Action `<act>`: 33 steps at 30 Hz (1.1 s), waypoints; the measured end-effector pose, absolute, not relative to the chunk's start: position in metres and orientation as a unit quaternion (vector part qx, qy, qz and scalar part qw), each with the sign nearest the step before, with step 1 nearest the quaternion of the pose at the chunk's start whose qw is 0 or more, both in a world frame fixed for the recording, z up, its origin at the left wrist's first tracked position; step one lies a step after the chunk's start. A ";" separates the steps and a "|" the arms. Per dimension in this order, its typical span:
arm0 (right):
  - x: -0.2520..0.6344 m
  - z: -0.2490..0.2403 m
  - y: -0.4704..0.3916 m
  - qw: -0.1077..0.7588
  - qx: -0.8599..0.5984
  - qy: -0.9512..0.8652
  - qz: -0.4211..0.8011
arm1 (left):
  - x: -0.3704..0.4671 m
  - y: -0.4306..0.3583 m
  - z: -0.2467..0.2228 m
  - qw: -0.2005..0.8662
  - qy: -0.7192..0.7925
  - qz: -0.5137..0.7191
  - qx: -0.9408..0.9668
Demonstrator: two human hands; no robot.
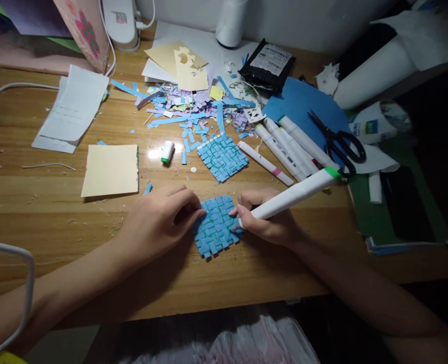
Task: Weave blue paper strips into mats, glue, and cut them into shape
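Held in my right hand (271, 217) is a white marker (296, 194) with a green end, slanting up to the right. Its tip meets the right side of a blue woven paper square (215, 227), which lies flat on the table and bears green curved lines. My left hand (161, 217) has its fingers curled together, thumb and fingertips gripping the square's left edge. Just beyond lies a second woven paper square (223, 157) with a green outline on it. A white marker cap (167, 152) with a green end stands to its left.
Behind are paper scraps (193, 103). On the right lie several markers (284, 149), one pink-banded marker (265, 163), black scissors (338, 144) and blue paper (303, 103). A cream paper square (110, 170) and white sheets (72, 111) lie left. A white cable (29, 283) crosses the lower left.
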State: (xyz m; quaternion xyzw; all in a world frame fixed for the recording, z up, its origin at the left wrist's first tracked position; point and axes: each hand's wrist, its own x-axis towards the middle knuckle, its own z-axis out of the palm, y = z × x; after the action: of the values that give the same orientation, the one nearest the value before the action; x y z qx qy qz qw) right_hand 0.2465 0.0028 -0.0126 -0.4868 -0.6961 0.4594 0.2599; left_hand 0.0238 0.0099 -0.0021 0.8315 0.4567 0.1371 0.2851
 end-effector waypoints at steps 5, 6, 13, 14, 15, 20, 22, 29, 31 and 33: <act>0.245 -0.010 0.003 0.245 -0.491 -0.726 0.416 | 0.024 0.010 -0.002 0.286 0.455 0.136 0.832; 0.245 -0.010 0.003 0.238 -0.483 -0.735 0.412 | 0.024 0.010 -0.002 0.286 0.456 0.136 0.832; 0.245 -0.008 0.004 0.241 -0.474 -0.742 0.408 | 0.024 0.010 -0.003 0.286 0.461 0.133 0.830; 0.245 -0.008 0.004 0.236 -0.469 -0.749 0.405 | 0.024 0.011 -0.003 0.286 0.462 0.133 0.829; 0.245 -0.008 0.005 0.232 -0.464 -0.753 0.404 | 0.024 0.011 -0.003 0.285 0.462 0.133 0.829; 0.245 -0.009 0.005 0.245 -0.468 -0.745 0.407 | 0.024 0.010 -0.003 0.282 0.465 0.134 0.828; 0.245 -0.009 0.004 0.246 -0.466 -0.741 0.417 | 0.025 0.010 -0.003 0.282 0.464 0.134 0.829; 0.245 -0.010 0.004 0.261 -0.475 -0.732 0.413 | 0.024 0.010 -0.003 0.285 0.461 0.135 0.829; 0.245 -0.011 0.004 0.268 -0.478 -0.726 0.415 | 0.024 0.010 -0.003 0.285 0.460 0.137 0.829; 0.245 -0.011 0.004 0.270 -0.477 -0.724 0.419 | 0.024 0.010 -0.003 0.285 0.460 0.139 0.829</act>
State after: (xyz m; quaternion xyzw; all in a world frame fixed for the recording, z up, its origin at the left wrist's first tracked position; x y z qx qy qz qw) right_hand 0.2451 0.0042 -0.0111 -0.4772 -0.7237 0.4187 0.2704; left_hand 0.0241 0.0103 -0.0034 0.8294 0.4599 0.1389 0.2850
